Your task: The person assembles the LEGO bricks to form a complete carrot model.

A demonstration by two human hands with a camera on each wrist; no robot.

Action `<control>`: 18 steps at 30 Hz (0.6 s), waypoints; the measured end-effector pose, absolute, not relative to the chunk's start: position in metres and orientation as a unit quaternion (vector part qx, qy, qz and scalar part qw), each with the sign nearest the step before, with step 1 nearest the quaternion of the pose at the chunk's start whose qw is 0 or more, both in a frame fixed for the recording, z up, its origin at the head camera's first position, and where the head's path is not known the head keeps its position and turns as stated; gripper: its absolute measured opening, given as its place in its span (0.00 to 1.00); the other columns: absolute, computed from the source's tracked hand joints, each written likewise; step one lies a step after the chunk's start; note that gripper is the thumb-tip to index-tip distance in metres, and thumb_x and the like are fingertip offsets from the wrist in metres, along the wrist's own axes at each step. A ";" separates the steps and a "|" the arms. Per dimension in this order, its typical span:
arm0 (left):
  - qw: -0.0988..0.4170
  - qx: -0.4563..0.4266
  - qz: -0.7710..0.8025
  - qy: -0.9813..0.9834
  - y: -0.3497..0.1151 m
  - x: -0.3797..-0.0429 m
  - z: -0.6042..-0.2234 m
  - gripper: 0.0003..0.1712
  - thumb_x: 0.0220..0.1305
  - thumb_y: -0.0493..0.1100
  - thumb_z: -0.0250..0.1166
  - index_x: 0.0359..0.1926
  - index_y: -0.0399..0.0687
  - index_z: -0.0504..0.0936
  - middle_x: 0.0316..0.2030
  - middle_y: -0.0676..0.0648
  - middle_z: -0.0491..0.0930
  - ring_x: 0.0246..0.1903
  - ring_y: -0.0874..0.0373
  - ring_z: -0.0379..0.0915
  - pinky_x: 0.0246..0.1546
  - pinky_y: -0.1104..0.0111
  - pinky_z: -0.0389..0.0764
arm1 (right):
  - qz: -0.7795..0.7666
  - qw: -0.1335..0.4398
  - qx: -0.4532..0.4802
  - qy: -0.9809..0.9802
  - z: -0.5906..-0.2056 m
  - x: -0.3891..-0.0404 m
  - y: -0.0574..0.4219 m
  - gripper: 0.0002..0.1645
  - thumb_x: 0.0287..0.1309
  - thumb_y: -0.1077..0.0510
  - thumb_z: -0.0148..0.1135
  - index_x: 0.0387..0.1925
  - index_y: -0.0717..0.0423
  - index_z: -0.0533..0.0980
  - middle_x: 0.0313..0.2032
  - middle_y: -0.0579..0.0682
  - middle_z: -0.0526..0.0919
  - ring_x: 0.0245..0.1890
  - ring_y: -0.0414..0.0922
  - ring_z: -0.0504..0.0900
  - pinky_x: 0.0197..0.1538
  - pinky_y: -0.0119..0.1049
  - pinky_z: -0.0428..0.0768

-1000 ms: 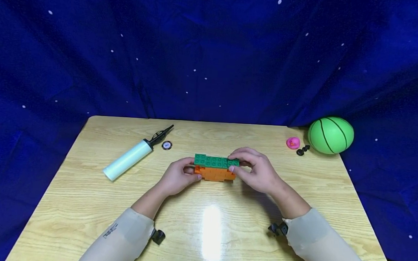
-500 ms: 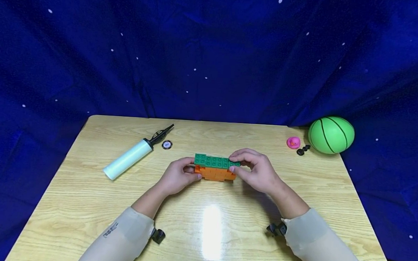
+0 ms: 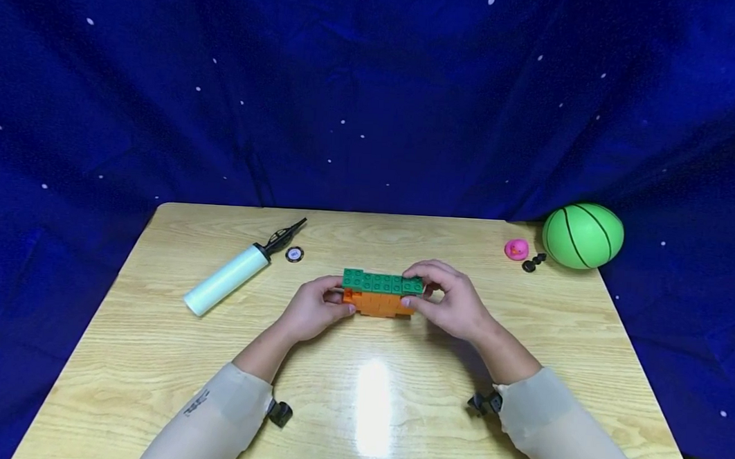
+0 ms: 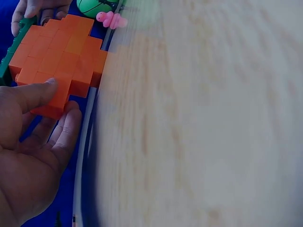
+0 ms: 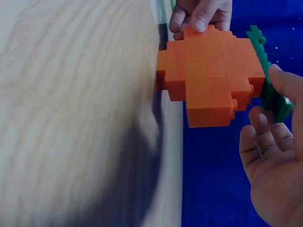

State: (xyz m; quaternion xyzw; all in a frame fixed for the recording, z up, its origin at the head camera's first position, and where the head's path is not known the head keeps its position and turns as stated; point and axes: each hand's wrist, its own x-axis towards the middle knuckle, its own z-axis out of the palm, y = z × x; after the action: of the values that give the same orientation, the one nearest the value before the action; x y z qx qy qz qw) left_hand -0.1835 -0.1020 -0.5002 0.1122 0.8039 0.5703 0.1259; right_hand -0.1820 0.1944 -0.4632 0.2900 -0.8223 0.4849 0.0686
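Note:
An orange block build (image 3: 379, 304) with stepped edges, made of toy building bricks, is held up over the table. Along its top runs a row of studded green bricks (image 3: 377, 283). My left hand (image 3: 313, 311) grips the build's left end between thumb and fingers; in the left wrist view the thumb presses the orange face (image 4: 54, 56). At the other end my right hand (image 3: 454, 303) pinches the rightmost green brick (image 5: 282, 109), index finger behind and thumb in front. The right wrist view shows the green row beside the orange edge, its near end jutting past the orange steps.
A pale blue hand pump (image 3: 228, 279) with a black nozzle lies at left, beside a round poker chip (image 3: 294, 254). At the back right are a pink rubber duck (image 3: 517, 249), a small black object (image 3: 530, 264) and a green ball (image 3: 583, 236). A blue curtain (image 3: 374, 98) hangs behind.
The rightmost green brick has shifted very slightly right, and the right fingers uncover more of its top. The left hand and the orange build stay almost still.

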 end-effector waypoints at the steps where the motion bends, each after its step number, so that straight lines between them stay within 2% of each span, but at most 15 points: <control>1: 0.127 0.113 0.572 0.802 -0.102 -0.183 -0.500 0.27 0.62 0.35 0.75 0.62 0.46 0.82 0.50 0.45 0.85 0.46 0.54 0.85 0.44 0.64 0.86 | 0.482 0.068 0.289 -0.824 -0.464 -0.182 0.195 0.26 0.55 0.62 0.80 0.55 0.47 0.83 0.52 0.46 0.83 0.36 0.47 0.78 0.40 0.41 0.83; 5: 0.128 0.114 0.575 0.800 -0.102 -0.183 -0.499 0.27 0.62 0.35 0.75 0.63 0.46 0.82 0.50 0.45 0.85 0.46 0.53 0.85 0.45 0.64 0.86 | 0.476 0.064 0.281 -0.831 -0.470 -0.181 0.198 0.33 0.53 0.61 0.81 0.61 0.45 0.81 0.50 0.44 0.83 0.36 0.49 0.79 0.40 0.42 0.83; 13: 0.126 0.108 0.571 0.804 -0.101 -0.182 -0.497 0.27 0.62 0.34 0.75 0.62 0.46 0.82 0.50 0.46 0.85 0.46 0.54 0.85 0.45 0.64 0.85 | 0.477 0.028 0.243 -0.844 -0.479 -0.179 0.203 0.40 0.53 0.59 0.82 0.68 0.50 0.77 0.46 0.47 0.82 0.40 0.50 0.82 0.42 0.48 0.84; 18: 0.130 0.105 0.571 0.804 -0.101 -0.183 -0.498 0.27 0.62 0.35 0.75 0.62 0.47 0.82 0.48 0.46 0.86 0.45 0.55 0.85 0.45 0.64 0.85 | 0.448 -0.015 0.210 -0.869 -0.483 -0.176 0.204 0.34 0.54 0.55 0.82 0.61 0.55 0.79 0.48 0.49 0.82 0.45 0.53 0.84 0.46 0.49 0.85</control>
State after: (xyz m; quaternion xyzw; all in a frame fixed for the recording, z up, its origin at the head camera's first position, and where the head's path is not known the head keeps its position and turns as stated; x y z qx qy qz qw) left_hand -0.1830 -0.1015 -0.4984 0.1051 0.8039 0.5707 0.1303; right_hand -0.1765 0.2043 -0.4828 0.2104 -0.8687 0.4481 -0.0147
